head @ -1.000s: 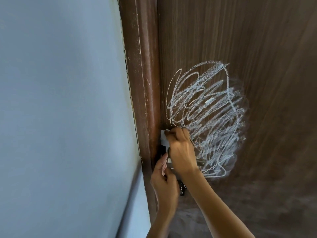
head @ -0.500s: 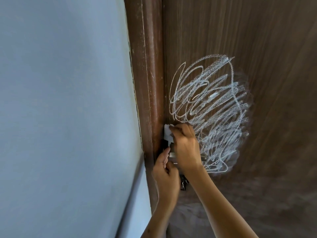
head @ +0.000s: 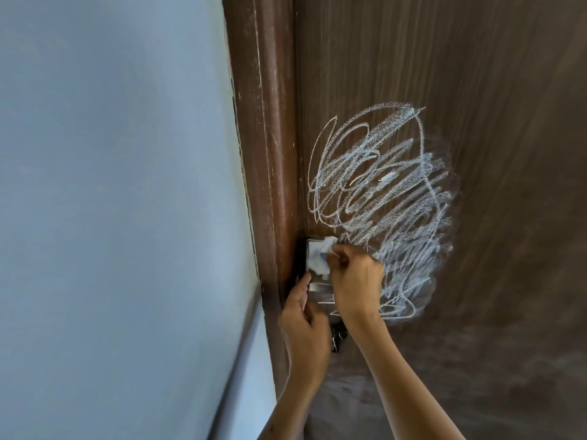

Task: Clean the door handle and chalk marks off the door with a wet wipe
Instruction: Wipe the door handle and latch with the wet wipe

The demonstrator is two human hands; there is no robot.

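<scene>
The right hand (head: 355, 277) is pinching a crumpled white wet wipe (head: 319, 258) between curled fingers and pressing it against the metal plate of the door handle (head: 314, 281), right at the door's left edge beside the frame (head: 266, 154). The left hand (head: 305, 325) is sitting just below, its fingers curled in at the handle — one fingertip is touching the plate's lower left corner, but whether it is actually gripping the hardware I cannot tell, since the hand is covering that part. A dark piece of hardware (head: 338, 338) is poking out between the two wrists.

The chalk marks (head: 381, 198) are spreading as a big white scribble over the brown wood door (head: 476, 90), just above and to the right of the handle — the right hand's knuckles are overlapping the scribble's lower left loops. A pale blue-grey wall (head: 111, 185) is filling the left side.
</scene>
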